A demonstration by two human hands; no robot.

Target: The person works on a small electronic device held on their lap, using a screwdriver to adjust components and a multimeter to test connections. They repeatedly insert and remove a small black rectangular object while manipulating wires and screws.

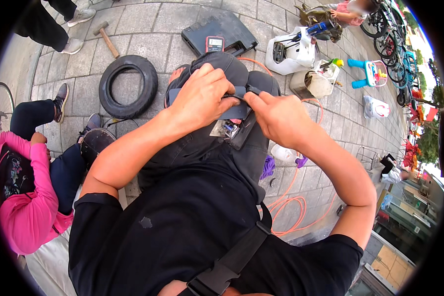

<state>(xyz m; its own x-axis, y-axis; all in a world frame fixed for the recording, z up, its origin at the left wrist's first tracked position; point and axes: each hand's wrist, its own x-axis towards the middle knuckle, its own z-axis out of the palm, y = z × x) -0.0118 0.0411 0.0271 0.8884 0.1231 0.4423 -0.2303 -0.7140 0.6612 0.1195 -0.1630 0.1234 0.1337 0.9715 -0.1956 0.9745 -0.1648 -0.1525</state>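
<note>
On my lap rests a dark case (240, 137) with small parts, wires and bits of metal (228, 127) showing inside. My left hand (202, 96) is closed above it, fingertips pinching a thin black cable (239, 97). From the other side my right hand (280, 118) is closed on the same cable, thumb and forefinger pressed together. Only a short stretch of the cable shows between the hands; its ends are hidden. A flat grey piece (235, 112) lies just below the fingertips, over the case.
Beyond my knees sit a black toolbox (197, 33) and a red multimeter (214, 43). A tyre (128, 87) and a hammer (106, 39) lie left. Cut-open white containers (291, 55) and an orange hose (296, 201) are right. A person in pink (39, 197) sits close on my left.
</note>
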